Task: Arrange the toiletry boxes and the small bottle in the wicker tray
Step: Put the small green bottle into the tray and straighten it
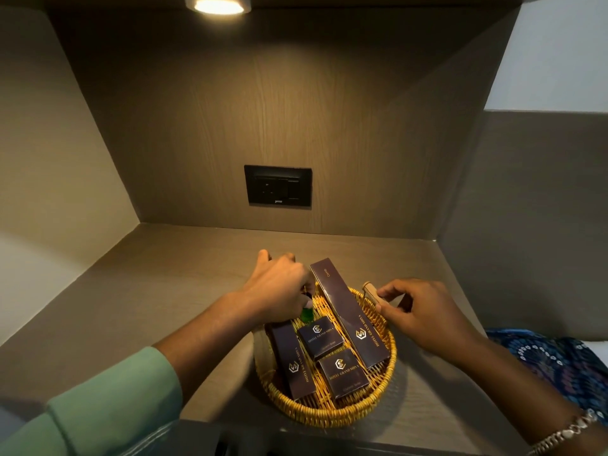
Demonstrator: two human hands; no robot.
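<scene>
A round yellow wicker tray (332, 410) sits on the shelf near its front edge. Inside lie a long dark box (348, 315) leaning over the far rim, a narrower long box (291, 363) on the left, and two small square boxes (320, 337) (343, 376) in the middle. My left hand (279, 287) is over the tray's far left side, fingers closed on a small green bottle (77, 315). My right hand (418, 311) grips the tray's wooden handle (371, 292) on the right rim.
The shelf (164, 291) is a wood-grain niche with side walls close on both sides and a black socket plate (278, 185) on the back wall. A lamp (218, 4) shines from above. Blue patterned cloth (552, 363) lies at the right.
</scene>
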